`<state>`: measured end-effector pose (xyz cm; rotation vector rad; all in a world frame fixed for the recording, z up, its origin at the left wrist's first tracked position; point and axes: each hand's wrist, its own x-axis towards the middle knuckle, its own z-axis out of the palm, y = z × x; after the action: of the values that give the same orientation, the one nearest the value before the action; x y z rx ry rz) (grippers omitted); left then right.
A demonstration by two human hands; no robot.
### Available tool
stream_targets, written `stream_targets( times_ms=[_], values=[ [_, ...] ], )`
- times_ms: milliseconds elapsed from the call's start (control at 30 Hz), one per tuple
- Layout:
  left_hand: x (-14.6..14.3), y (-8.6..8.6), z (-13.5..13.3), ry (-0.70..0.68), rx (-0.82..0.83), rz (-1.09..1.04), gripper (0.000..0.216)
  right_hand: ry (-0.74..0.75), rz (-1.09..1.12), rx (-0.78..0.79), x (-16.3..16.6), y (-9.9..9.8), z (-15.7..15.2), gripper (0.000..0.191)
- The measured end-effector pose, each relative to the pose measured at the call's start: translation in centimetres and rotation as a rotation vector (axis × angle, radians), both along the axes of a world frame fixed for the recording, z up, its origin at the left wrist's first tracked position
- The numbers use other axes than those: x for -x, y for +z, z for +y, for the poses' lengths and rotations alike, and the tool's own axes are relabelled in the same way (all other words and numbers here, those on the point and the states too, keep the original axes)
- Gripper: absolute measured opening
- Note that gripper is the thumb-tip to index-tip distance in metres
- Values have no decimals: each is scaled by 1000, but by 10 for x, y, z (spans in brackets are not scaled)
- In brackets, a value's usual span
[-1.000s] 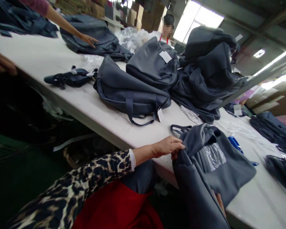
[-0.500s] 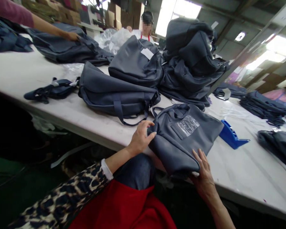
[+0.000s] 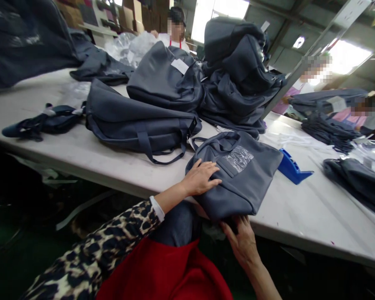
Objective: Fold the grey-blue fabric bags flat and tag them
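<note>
In front of me a dark blue-grey bag (image 3: 253, 179) lies at the table's near edge, its lower side hanging slightly over. A clear plastic-covered patch (image 3: 240, 158) and strap handles (image 3: 226, 143) show on its upper face. My left hand (image 3: 201, 178) rests flat on the bag's left part, fingers stretched out. Below the bag's near edge, my right hand (image 3: 242, 239) holds its underside; the fingertips are hidden beneath it. Just behind lies another dark blue bag (image 3: 134, 121) with a hanging black tag (image 3: 192, 126).
On the table (image 3: 300, 216) a blue tape dispenser (image 3: 293, 166) sits right of the bag. Bundled straps (image 3: 46, 121) lie left. Behind are a tagged bag (image 3: 165, 79) and a tall bag pile (image 3: 240, 79). A metal post (image 3: 312, 54) rises at right. Co-workers (image 3: 176, 39) stand beyond.
My left hand has slid from the bag's left edge onto its top and flattened. My right hand has moved from the near right corner to below the near edge. A large bag at far left is lifted.
</note>
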<state>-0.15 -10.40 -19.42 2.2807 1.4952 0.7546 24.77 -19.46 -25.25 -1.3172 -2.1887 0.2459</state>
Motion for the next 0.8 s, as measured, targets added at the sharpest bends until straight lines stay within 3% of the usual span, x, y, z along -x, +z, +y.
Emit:
stream_targets(
  times_ms=[100,167,300,400,467,600,800],
  values=[
    [2,3,-4,-71,80,-28,45,-54,-5,-66,11,-4,3,41],
    [7,6,-11,-189,105,-45,51,-63,-19,-72,11,-7,4,42],
    [10,9,-25,-449,84,88,92,-56,-30,-73,5,-10,5,45],
    [9,4,-28,-492,23,242,115,-55,-53,-85,3,-12,6,52],
    [7,-1,-28,-494,-33,314,107,-31,-76,-91,3,-14,8,57],
    [9,-13,-26,-472,-139,320,63,-9,-69,-136,9,-16,14,61],
    [16,-26,-22,-419,-88,-9,35,-25,-31,-134,25,-1,33,58]
  ],
)
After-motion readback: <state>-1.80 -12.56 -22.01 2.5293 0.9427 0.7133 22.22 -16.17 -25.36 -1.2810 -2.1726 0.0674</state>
